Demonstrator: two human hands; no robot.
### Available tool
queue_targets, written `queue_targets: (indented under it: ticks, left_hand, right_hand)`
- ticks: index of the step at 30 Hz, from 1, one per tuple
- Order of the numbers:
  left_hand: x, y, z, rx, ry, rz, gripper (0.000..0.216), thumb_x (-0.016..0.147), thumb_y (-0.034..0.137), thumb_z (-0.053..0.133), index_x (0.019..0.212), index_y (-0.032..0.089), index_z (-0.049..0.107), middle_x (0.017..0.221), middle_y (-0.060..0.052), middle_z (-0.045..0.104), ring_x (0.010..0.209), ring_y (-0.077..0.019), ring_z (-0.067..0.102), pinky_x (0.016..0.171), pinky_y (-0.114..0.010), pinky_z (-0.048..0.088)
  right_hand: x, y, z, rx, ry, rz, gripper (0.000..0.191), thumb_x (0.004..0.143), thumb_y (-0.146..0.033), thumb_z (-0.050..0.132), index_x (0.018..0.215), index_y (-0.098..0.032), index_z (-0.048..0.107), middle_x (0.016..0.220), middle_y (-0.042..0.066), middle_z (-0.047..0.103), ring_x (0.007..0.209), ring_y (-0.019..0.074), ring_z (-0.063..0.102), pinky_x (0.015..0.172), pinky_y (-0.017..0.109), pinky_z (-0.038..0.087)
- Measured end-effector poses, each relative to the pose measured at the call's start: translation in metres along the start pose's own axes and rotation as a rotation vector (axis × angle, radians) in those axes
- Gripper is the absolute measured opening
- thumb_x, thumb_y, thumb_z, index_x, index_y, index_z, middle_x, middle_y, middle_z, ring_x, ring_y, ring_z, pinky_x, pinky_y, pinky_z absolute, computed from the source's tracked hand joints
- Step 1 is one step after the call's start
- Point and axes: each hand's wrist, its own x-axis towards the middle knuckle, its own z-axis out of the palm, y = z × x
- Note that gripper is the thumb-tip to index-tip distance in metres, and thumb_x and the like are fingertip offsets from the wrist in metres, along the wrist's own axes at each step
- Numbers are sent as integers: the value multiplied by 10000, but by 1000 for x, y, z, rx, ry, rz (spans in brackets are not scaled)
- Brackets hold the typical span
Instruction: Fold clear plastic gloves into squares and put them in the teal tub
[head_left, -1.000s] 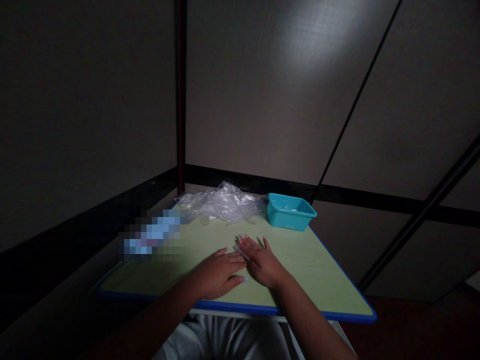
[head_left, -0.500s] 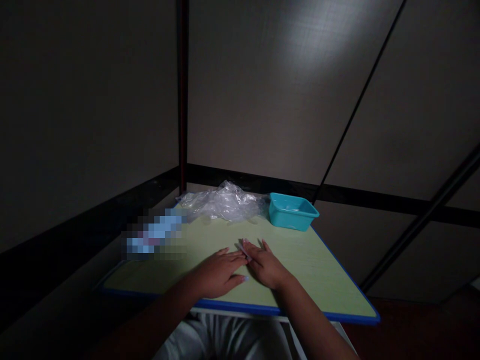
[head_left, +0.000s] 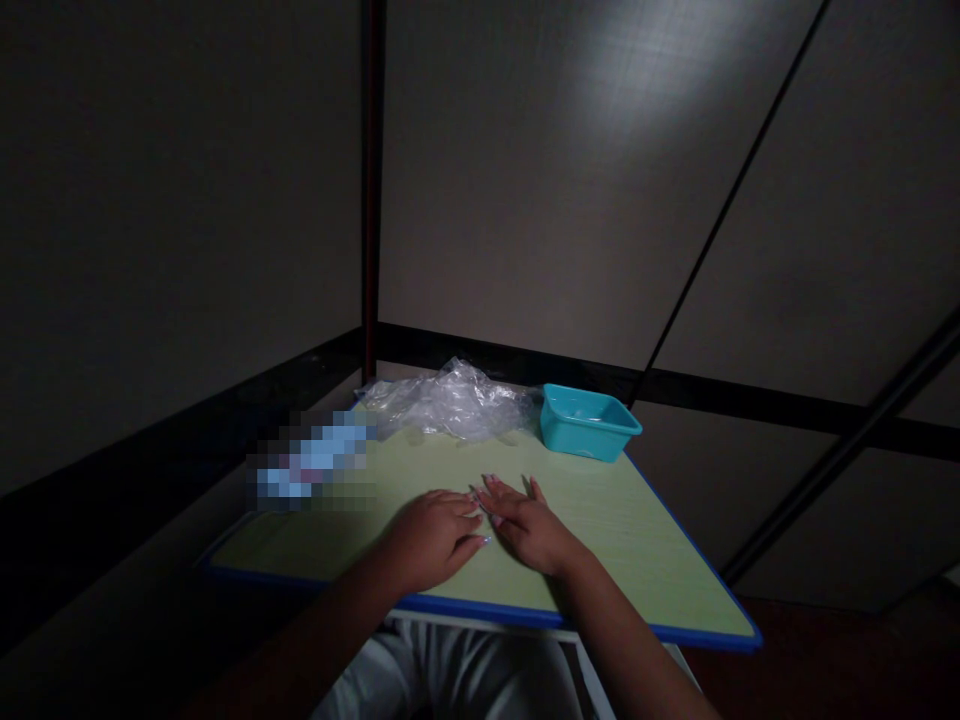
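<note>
My left hand [head_left: 429, 535] lies flat, palm down, on the pale green table [head_left: 637, 540], fingers stretched toward the right. Beside it my right hand [head_left: 529, 525] also rests palm down with its fingers spread. The fingertips of both hands meet over a small pale scrap [head_left: 474, 508], perhaps paper, that lies on the table and is mostly hidden under them. Neither hand wraps round anything.
A heap of crumpled clear plastic [head_left: 450, 405] lies at the table's far edge. To its right stands a turquoise tub [head_left: 589, 422]. A blurred-out patch [head_left: 311, 465] covers something at the left side. Dark partition walls enclose the table, whose blue front edge [head_left: 525, 612] is near my lap.
Both hands have stayed together on the table. The pale scrap showed more between the fingers earlier; my fingertips have since closed over it. The view shifted slightly.
</note>
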Motion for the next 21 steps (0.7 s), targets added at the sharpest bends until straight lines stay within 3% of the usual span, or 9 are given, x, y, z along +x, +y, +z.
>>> queue_targets:
  ticks: [6,10,17,21]
  left_hand:
    - [0,5,-4,39,44,-44,261,864,356,447,983,243,651,1050,-61,604,1035,-234,492,918,-388,357]
    - [2,7,-8,-7,47,-92,263,843,331,482,1053,205,578,1033,-69,578,1003,-228,487,895,-364,378]
    - [4,7,-6,-11,58,-85,321,838,312,493,1143,217,516,1136,-78,530,1092,-242,439,952,-385,346]
    - [2,3,-2,-4,24,-64,386,858,367,465,1218,229,478,1220,-72,512,1164,-243,404,991,-396,319]
  right_hand:
    - [-1,-2,-1,-39,-16,-13,562,817,-342,453,1352,-342,282,1449,65,204,1333,209,165,1009,543,-67]
    - [-3,-3,-2,-40,-13,-36,578,820,-467,448,1355,-323,286,1450,86,187,1334,225,160,1006,561,-65]
    - [-1,2,2,-43,32,-28,851,792,-529,468,1407,-201,-20,1457,108,141,1331,235,173,1035,539,-50]
    - [0,4,3,-38,28,-10,799,823,-496,436,1409,-192,-13,1456,105,139,1328,243,182,1038,537,-60]
